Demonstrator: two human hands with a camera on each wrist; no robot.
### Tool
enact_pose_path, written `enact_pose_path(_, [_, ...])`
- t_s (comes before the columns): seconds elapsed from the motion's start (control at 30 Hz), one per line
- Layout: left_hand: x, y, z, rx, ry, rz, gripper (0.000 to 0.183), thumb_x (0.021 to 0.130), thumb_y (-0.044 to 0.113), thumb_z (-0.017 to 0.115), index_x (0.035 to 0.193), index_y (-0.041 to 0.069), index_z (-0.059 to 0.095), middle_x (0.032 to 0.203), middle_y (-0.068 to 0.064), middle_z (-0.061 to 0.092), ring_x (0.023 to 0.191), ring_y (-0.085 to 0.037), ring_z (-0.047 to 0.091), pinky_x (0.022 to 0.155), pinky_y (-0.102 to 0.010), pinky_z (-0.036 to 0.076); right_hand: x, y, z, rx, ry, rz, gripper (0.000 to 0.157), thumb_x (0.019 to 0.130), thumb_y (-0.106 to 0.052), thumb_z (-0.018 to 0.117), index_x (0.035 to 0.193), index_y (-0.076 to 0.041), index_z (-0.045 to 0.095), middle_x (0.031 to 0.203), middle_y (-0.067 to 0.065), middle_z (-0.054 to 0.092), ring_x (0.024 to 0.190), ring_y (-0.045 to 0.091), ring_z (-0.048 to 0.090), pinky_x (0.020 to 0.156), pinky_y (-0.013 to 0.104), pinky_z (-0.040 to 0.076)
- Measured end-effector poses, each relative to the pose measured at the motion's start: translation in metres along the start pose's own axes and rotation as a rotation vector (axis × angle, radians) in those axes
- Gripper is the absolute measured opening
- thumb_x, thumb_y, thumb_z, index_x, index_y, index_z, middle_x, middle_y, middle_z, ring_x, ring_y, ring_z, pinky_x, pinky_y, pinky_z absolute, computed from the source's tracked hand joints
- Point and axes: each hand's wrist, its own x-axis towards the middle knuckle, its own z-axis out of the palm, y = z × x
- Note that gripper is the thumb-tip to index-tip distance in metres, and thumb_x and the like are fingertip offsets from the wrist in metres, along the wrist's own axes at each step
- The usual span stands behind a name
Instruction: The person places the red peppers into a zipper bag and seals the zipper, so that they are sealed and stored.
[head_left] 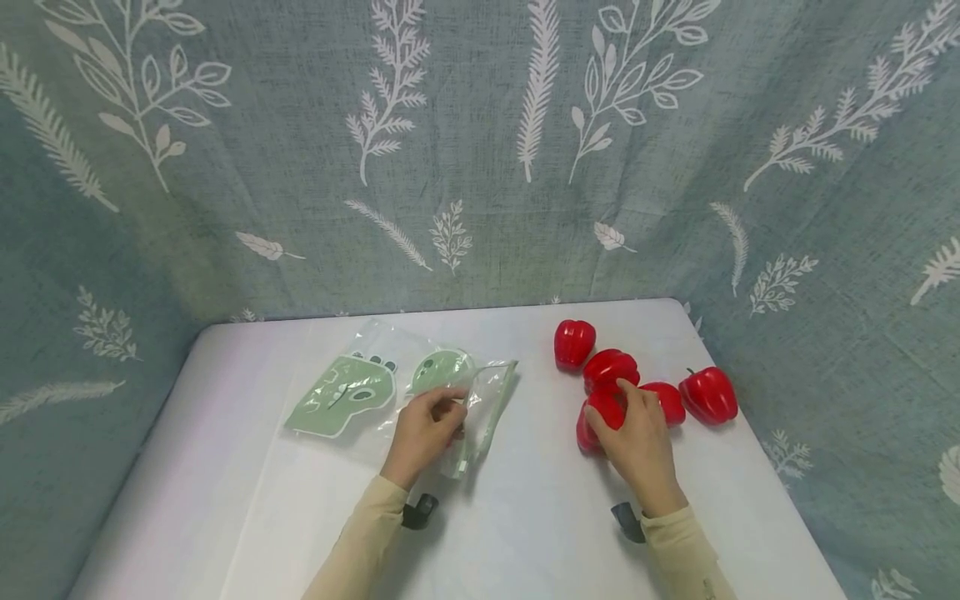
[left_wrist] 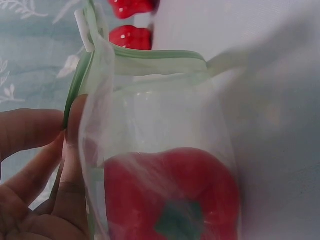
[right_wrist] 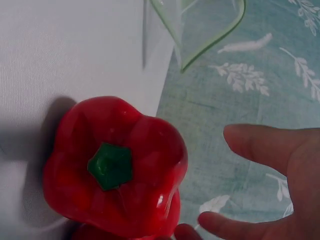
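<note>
My left hand (head_left: 426, 433) pinches the green-edged rim of a clear zip bag (head_left: 491, 417) printed with a green cartoon face, and its mouth faces right. Through the film in the left wrist view, a red bell pepper (left_wrist: 172, 185) with a green stem shows. My right hand (head_left: 641, 442) reaches over a red bell pepper (head_left: 606, 410) on the right of the table, thumb and fingers spread. In the right wrist view that hand (right_wrist: 295, 185) has a gap between thumb and fingers, beside a red pepper (right_wrist: 145, 140); contact with it is unclear.
More red peppers lie around the right hand: one at the back (head_left: 574, 344), one behind the fingertips (head_left: 611, 367), one partly hidden pepper (head_left: 666, 402), one at far right (head_left: 708, 395). Another printed bag (head_left: 348, 396) lies flat at left. Curtains (head_left: 480, 233) surround the white table (head_left: 525, 533).
</note>
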Motion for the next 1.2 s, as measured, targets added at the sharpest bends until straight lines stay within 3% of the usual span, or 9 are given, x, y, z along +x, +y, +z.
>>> enact_pose_path(0.3, [-0.001, 0.001, 0.000, -0.005, 0.003, 0.002, 0.025, 0.093, 0.007, 0.069, 0.117, 0.006, 0.073, 0.088, -0.006, 0.069, 0.064, -0.016, 0.068, 0.055, -0.028, 0.056, 0.001, 0.004, 0.012, -0.081, -0.066, 0.049, 0.096, 0.077, -0.034, 0.084, 0.152, -0.004, 0.032, 0.143, 0.026, 0.038, 0.129, 0.048, 0.039, 0.090, 0.064, 0.051])
enact_pose_path(0.53, [-0.001, 0.001, 0.000, -0.016, 0.009, 0.003, 0.024, 0.092, 0.007, 0.069, 0.116, 0.008, 0.073, 0.088, -0.006, 0.069, 0.064, -0.016, 0.068, 0.055, -0.028, 0.056, 0.001, 0.006, 0.017, -0.059, -0.076, 0.053, 0.092, 0.077, -0.028, 0.083, 0.150, 0.001, 0.034, 0.142, 0.028, 0.036, 0.129, 0.048, 0.038, 0.091, 0.064, 0.051])
enact_pose_path(0.83, [-0.001, 0.000, -0.002, -0.013, 0.012, -0.005, 0.024, 0.092, 0.008, 0.069, 0.116, 0.008, 0.073, 0.089, -0.006, 0.069, 0.065, -0.016, 0.068, 0.056, -0.029, 0.057, -0.001, 0.011, 0.015, -0.017, -0.124, 0.107, 0.097, 0.074, -0.030, 0.086, 0.150, 0.000, 0.033, 0.142, 0.026, 0.035, 0.129, 0.048, 0.037, 0.089, 0.062, 0.053])
enact_pose_path(1.2, [-0.003, -0.001, -0.001, 0.004, 0.009, 0.007, 0.023, 0.092, 0.008, 0.069, 0.115, 0.007, 0.073, 0.089, -0.006, 0.069, 0.066, -0.016, 0.068, 0.056, -0.028, 0.057, -0.006, 0.012, 0.008, -0.025, -0.187, 0.102, 0.103, 0.071, -0.034, 0.089, 0.152, -0.005, 0.033, 0.144, 0.027, 0.035, 0.129, 0.052, 0.037, 0.088, 0.064, 0.053])
